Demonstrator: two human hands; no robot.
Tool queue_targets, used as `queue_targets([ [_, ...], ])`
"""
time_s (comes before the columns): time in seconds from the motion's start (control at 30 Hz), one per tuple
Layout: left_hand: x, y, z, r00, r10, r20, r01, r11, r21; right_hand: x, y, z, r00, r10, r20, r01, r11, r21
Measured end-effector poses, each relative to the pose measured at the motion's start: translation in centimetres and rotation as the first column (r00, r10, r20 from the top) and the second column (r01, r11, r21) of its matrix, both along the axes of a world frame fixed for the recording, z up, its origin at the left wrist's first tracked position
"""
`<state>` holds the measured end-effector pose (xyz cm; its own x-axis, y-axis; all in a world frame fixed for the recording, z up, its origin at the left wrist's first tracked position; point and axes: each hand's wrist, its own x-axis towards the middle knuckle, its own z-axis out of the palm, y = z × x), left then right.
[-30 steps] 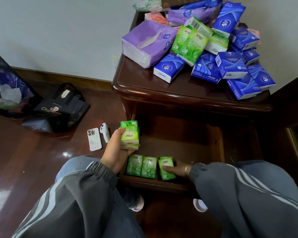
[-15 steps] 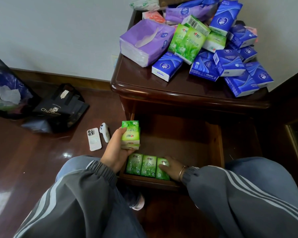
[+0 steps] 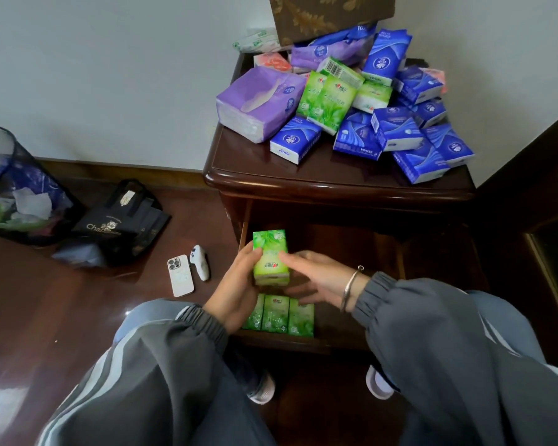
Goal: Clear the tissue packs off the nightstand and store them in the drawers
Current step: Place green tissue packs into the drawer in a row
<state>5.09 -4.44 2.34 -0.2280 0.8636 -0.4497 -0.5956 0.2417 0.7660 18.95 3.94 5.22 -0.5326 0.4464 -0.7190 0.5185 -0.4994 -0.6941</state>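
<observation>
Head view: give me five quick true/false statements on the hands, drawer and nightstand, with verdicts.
1. The left hand grips a green tissue pack above the open drawer. True.
2. The right hand presses on the packs in the drawer. False: it is raised, with its fingers reaching to the held pack.
3. In the drawer, three green packs lie side by side. True.
4. The nightstand top holds no packs. False: a pile of blue, green and purple packs sits on it.
5. The phone lies in the drawer. False: it lies on the floor, left of the nightstand.
</observation>
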Motion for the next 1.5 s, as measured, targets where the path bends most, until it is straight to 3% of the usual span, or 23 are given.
queue_targets([
  [0.17, 2.7, -0.4, 0.4, 1.000, 0.003, -0.025, -0.003, 1.000, -0.009, 1.3, -1.2, 0.4, 0.955, -0.274, -0.110, 0.278, 0.960, 0.025],
  [0.27, 2.9, -1.1, -0.2, 0.957, -0.146, -0.251, 0.122, 0.987, -0.108, 3.5, 0.2, 0.8, 0.916, -0.354, -0.189, 0.359, 0.933, -0.008],
  [0.3, 2.5, -1.3, -0.7, 0.897, -0.213, -0.387, 0.159, 0.973, -0.167, 4.6, 1.1, 0.7, 0.924, -0.333, -0.185, 0.338, 0.941, -0.005],
  [0.37, 0.9, -1.6, -2.1, 0.692, -0.293, -0.660, 0.087, 0.941, -0.327, 7.0, 3.2, -0.3, 0.963, -0.249, -0.107, 0.256, 0.965, 0.058],
  [0.43, -0.5, -2.1, -3.6, 0.495, -0.368, -0.787, -0.074, 0.885, -0.460, 9.2, 5.3, -2.1, 0.989, -0.100, 0.113, 0.070, 0.968, 0.240],
  [0.47, -0.9, -2.3, -4.2, 0.458, -0.421, -0.783, -0.109, 0.847, -0.520, 10.0, 6.0, -2.9, 0.967, 0.006, 0.254, -0.087, 0.947, 0.309],
  [0.57, -0.7, -2.4, -5.2, 0.560, -0.476, -0.678, -0.054, 0.795, -0.604, 10.0, 6.5, -5.1, 0.758, 0.365, 0.541, -0.556, 0.794, 0.244],
  [0.63, -0.4, -2.4, -5.5, 0.569, -0.456, -0.684, -0.056, 0.809, -0.585, 8.9, 6.0, -6.6, 0.644, 0.480, 0.595, -0.689, 0.701, 0.181],
  [0.73, -0.3, -2.3, -5.7, 0.545, -0.444, -0.712, -0.077, 0.819, -0.569, 6.9, 5.1, -9.0, 0.555, 0.551, 0.624, -0.783, 0.599, 0.168],
  [0.8, -0.5, -2.3, -5.9, 0.537, -0.449, -0.714, -0.075, 0.818, -0.570, 5.9, 4.4, -10.3, 0.577, 0.549, 0.605, -0.780, 0.591, 0.206],
  [0.9, -0.6, -2.2, -6.1, 0.531, -0.439, -0.725, -0.082, 0.825, -0.559, 5.8, 3.7, -11.4, 0.751, 0.391, 0.532, -0.604, 0.733, 0.314],
  [0.97, -0.7, -2.1, -6.4, 0.537, -0.431, -0.725, -0.090, 0.825, -0.558, 6.6, 3.6, -12.0, 0.786, 0.295, 0.543, -0.530, 0.774, 0.347],
  [1.17, -1.2, -1.7, -7.0, 0.541, -0.435, -0.720, -0.112, 0.811, -0.574, 8.7, 2.3, -13.5, 0.768, 0.363, 0.528, -0.579, 0.745, 0.330],
  [1.4, -1.3, -1.8, -6.8, 0.539, -0.466, -0.701, -0.098, 0.792, -0.602, 8.8, 2.0, -12.6, 0.661, 0.527, 0.534, -0.711, 0.668, 0.220],
  [1.5, -1.3, -1.9, -6.8, 0.542, -0.477, -0.692, -0.078, 0.791, -0.606, 8.6, 1.6, -11.6, 0.664, 0.540, 0.518, -0.704, 0.684, 0.189],
])
